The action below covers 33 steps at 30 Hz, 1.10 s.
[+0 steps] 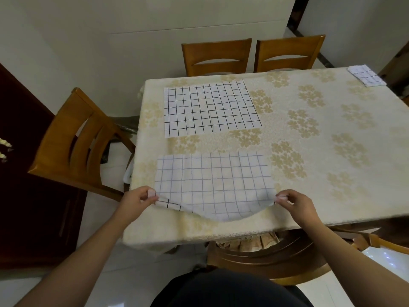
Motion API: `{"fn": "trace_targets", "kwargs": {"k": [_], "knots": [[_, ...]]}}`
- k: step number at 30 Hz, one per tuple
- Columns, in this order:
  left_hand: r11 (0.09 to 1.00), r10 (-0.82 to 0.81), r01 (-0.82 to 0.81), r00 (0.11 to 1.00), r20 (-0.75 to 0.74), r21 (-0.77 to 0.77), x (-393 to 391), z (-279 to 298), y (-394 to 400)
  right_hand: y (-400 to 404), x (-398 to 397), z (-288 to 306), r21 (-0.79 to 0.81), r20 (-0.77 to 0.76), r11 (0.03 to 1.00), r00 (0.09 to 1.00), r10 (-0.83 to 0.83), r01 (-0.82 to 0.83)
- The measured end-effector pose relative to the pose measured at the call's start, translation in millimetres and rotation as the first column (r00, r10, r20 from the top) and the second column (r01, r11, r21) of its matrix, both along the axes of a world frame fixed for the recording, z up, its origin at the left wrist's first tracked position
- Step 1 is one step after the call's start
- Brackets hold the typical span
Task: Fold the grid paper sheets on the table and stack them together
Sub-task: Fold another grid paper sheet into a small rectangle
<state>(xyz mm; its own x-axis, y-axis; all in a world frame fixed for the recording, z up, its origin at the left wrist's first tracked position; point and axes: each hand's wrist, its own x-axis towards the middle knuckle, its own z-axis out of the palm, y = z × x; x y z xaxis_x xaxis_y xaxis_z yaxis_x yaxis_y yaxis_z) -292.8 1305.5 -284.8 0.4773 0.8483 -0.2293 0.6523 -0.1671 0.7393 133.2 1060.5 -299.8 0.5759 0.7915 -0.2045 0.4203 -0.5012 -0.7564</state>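
Near grid sheet [212, 185], corners apparently pinched, both hands

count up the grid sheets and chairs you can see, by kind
Unfolded grid sheets: 2, the near sheet pinched by the left hand and right hand, and the far sheet
Folded grid sheet stacks: 1, the folded stack at the far right corner
Wooden chairs: 4 in view
Total: 7

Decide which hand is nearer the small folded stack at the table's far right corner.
Right. The right hand pinches the near sheet on the folded stack's side; the left hand pinches the opposite corner, farther away.
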Motion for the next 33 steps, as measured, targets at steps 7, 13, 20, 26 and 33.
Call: {"fn": "trace_targets", "kwargs": {"k": [7, 13, 20, 26, 33], "knots": [[0.947, 0.319, -0.304, 0.928, 0.191, -0.102, 34, 2, 40, 37, 12, 12, 0.114, -0.257, 0.962, 0.942, -0.214, 0.250], [0.917, 0.399, -0.399, 0.915, 0.061, -0.021, 63, -3, 66, 78, 38, 7, 0.079, -0.246, 0.970, 0.947, -0.206, 0.232], [0.911, 0.411, -0.412, 0.909, -0.067, 0.000, 81, -20, 94, 127, 62, -16, -0.024, -0.191, 0.991, 0.973, -0.131, 0.129], [0.909, 0.413, -0.417, 0.902, -0.129, -0.005, 90, -33, 103, 159, 76, -36, -0.083, -0.114, 0.994, 0.991, -0.075, 0.066], [0.897, 0.439, -0.442, 0.884, -0.162, 0.015, 106, -40, 110, 166, 78, -46, -0.130, -0.076, 0.990, 0.995, -0.063, 0.053]]}}
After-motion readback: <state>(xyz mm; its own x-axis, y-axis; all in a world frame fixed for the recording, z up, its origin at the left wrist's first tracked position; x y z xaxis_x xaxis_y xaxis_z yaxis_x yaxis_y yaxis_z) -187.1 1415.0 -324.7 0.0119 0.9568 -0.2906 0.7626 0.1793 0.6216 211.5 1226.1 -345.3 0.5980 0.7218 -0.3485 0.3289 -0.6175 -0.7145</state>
